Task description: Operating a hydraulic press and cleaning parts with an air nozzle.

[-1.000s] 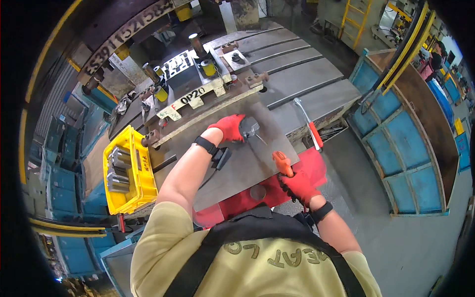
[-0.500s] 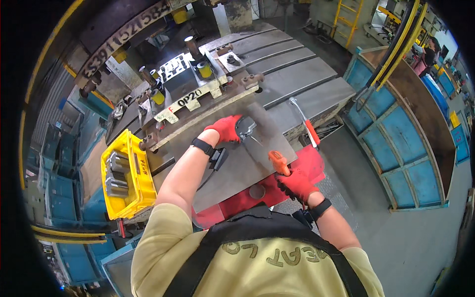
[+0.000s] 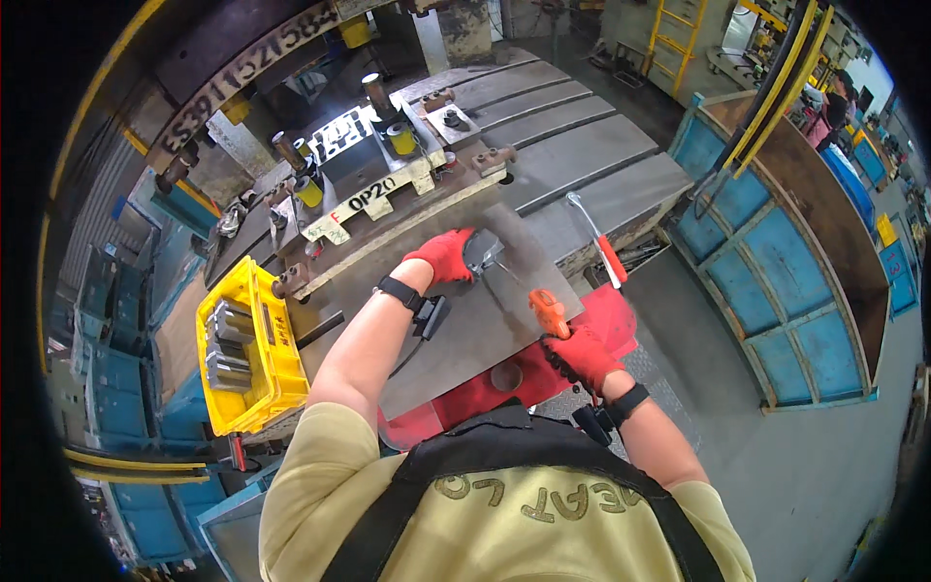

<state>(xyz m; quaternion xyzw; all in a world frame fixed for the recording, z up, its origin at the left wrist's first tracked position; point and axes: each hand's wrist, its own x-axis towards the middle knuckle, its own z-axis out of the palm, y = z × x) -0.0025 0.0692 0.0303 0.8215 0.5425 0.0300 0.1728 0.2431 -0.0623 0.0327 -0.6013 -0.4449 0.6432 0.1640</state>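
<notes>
Left hand (image 3: 444, 256) in a red glove pins a small grey metal part (image 3: 482, 252) flat on the steel plate surface (image 3: 456, 330). Right hand (image 3: 582, 354) is wrapped around an orange-handled screwdriver (image 3: 548, 312), tip angled at the part. Looks stiff, heavy for its size, probably sharp-edged, so grip the sides. Yellow crate (image 3: 276, 339) of metal blocks sits left, a red-handled wrench (image 3: 598, 241) right.

two gloved hands, left (image 3: 446, 254) and right (image 3: 582, 354). one screwdriver (image 3: 543, 308) with an orange handle. one small grey part (image 3: 482, 252). one grey sheet (image 3: 465, 320). one yellow crate (image 3: 250, 344) with several metal blocks. one red-handled wrench (image 3: 596, 238). two wrist straps.
</notes>
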